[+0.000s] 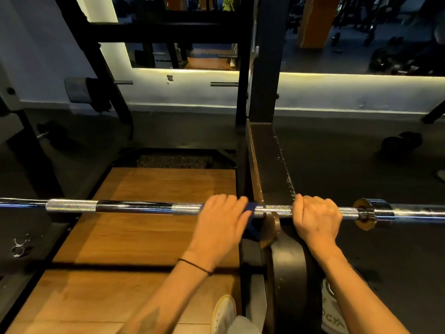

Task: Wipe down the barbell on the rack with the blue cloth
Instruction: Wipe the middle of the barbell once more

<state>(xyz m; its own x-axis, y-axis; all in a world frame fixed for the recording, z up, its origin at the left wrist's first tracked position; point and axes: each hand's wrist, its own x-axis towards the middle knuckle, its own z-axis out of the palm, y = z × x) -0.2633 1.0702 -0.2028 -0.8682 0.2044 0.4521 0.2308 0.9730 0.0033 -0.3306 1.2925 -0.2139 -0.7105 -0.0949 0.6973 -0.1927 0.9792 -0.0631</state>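
A chrome barbell (134, 206) runs across the view at mid height, resting on the black rack (267, 150). My left hand (222, 218) wraps over the bar just left of the rack upright, with the blue cloth (251, 209) under its fingers; a fold of cloth hangs below the bar. My right hand (316, 214) grips the bare knurled bar to the right of the upright, a little inside the collar (366, 213). The cloth is mostly hidden by my left hand.
A wooden lifting platform (144, 237) lies below the bar. A black weight plate (289, 280) stands on edge under my right arm. A spring clip (20, 244) lies on the floor at left, a dumbbell (402, 141) at far right. A mirror lines the wall.
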